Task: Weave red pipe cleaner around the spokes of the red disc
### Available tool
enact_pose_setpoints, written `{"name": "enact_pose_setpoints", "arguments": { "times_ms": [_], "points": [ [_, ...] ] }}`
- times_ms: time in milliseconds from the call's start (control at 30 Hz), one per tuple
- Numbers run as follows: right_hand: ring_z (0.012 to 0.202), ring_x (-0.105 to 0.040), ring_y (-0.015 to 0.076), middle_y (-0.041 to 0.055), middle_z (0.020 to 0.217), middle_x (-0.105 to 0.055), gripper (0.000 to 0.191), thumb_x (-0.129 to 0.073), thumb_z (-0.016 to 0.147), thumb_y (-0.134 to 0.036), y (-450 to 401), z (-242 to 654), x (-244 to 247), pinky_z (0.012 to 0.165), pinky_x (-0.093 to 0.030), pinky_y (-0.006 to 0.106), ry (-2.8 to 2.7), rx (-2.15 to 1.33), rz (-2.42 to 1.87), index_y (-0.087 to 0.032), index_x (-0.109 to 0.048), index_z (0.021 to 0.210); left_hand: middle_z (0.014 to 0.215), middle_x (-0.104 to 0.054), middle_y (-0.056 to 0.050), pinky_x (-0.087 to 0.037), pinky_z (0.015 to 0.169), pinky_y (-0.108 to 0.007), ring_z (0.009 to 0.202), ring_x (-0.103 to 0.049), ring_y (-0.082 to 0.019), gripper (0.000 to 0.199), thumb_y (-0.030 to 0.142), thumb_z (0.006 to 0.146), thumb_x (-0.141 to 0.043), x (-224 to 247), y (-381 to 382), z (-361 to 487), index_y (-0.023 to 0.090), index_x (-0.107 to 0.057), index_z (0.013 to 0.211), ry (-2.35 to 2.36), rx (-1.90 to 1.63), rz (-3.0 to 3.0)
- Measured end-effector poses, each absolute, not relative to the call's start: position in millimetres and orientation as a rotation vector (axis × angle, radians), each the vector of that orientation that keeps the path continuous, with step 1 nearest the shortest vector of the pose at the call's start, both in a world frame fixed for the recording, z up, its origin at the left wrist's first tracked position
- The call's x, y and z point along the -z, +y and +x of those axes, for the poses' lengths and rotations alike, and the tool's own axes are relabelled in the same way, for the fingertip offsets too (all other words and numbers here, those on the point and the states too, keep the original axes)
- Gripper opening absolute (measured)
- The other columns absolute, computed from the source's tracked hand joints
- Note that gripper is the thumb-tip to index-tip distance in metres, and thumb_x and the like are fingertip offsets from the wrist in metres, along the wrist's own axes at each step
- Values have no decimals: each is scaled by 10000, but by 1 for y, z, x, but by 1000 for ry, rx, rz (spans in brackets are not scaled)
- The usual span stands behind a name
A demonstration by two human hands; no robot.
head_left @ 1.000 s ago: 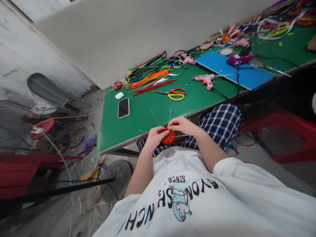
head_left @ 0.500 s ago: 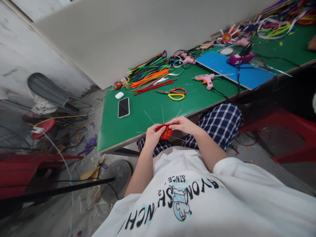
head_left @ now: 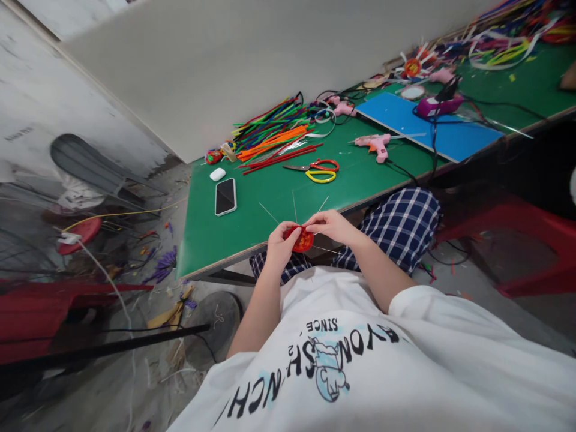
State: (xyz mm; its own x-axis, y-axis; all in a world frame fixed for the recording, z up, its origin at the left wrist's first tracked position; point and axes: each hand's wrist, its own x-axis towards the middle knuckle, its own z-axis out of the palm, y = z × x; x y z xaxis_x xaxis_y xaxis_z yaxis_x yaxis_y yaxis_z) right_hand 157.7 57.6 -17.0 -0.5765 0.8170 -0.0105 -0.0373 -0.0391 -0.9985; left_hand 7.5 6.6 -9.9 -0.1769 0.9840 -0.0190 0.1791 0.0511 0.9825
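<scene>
The left hand hides the left edge of a red disc, and the fingertips of the right hand cover part of its upper edge; the yellowish detail on its face is too small to make out; the inner ends of some thin rods vanish behind the 2 hands; the surface is cut off by the right edge, as are the heap of strips and a red chair; a brownish shape there is too blurred to name; lettering on the white shirt disappears into folds; wall markings at left are illegible.
</scene>
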Motion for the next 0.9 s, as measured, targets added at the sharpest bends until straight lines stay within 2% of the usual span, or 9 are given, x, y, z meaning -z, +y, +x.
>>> {"name": "enact_pose_setpoints", "arguments": {
  "times_ms": [233, 733, 800, 900],
  "points": [
    [688, -579, 116, 43, 755, -645, 195, -583, 648, -251, 56, 159, 16, 672, -449, 254, -1618, -1691, -827, -133, -630, 796, 683, -563, 11, -419, 585, -199, 602, -506, -80, 192, 276, 619, -605, 6, 4, 7, 151, -550, 755, 1490, -1169, 1267],
    [690, -573, 120, 41, 754, -641, 209, -582, 646, -269, 55, 158, 15, 682, -444, 262, -1594, -1678, -835, -130, -625, 796, 684, -557, 10, -424, 566, -188, 611, -506, -82, 191, 332, 677, -540, 9, 6, 7, 156, -543, 750, 1501, -1164, 1229],
    [683, -569, 118, 38, 743, -639, 201, -581, 646, -266, 55, 160, 14, 673, -443, 259, -1590, -1669, -858, -129, -624, 786, 718, -573, 2, -431, 533, -187, 623, -522, -92, 215, 339, 676, -542, 3, 3, 5, 164, -548, 801, 1444, -1080, 1200],
    [667, -564, 113, 35, 732, -636, 190, -581, 646, -267, 57, 163, 14, 660, -438, 251, -1592, -1641, -873, -128, -622, 769, 896, -588, -42, -449, 504, -198, 712, -557, -133, 337, 323, 659, -566, -5, -2, -2, 189, -533, 966, 1273, -902, 1172]
  ]
}}
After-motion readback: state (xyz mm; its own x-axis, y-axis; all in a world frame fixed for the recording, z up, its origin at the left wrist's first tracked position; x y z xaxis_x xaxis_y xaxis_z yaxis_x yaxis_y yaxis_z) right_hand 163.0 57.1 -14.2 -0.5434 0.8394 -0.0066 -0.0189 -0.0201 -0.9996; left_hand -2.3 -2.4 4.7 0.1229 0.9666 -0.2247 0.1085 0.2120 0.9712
